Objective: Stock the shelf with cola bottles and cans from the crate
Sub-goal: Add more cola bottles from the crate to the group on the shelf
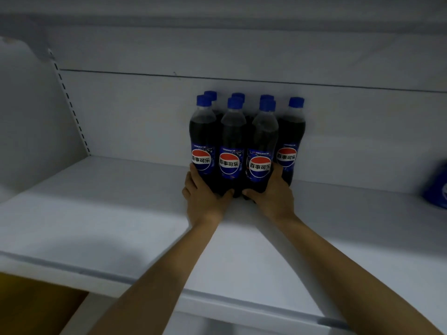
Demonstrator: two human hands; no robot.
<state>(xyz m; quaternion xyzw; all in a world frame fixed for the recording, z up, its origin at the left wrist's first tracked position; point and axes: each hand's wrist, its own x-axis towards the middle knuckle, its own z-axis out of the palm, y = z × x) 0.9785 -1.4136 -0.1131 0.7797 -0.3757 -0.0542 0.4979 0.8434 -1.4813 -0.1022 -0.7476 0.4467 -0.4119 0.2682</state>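
The bottles [232, 146] stand upright in a tight cluster on the shelf [121, 213], against the back wall [145, 117]; 7 blue caps show. Your left hand [205, 197] cups the front row's left base, fingers curved round the side and thumb across the front. Your right hand [273, 194] mirrors it on the right side. A blurred blue thing [435, 187] sits well apart at the right edge.

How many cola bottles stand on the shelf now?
7 bottles: three in front, three behind them with only caps showing, one at the right. Others may be hidden.
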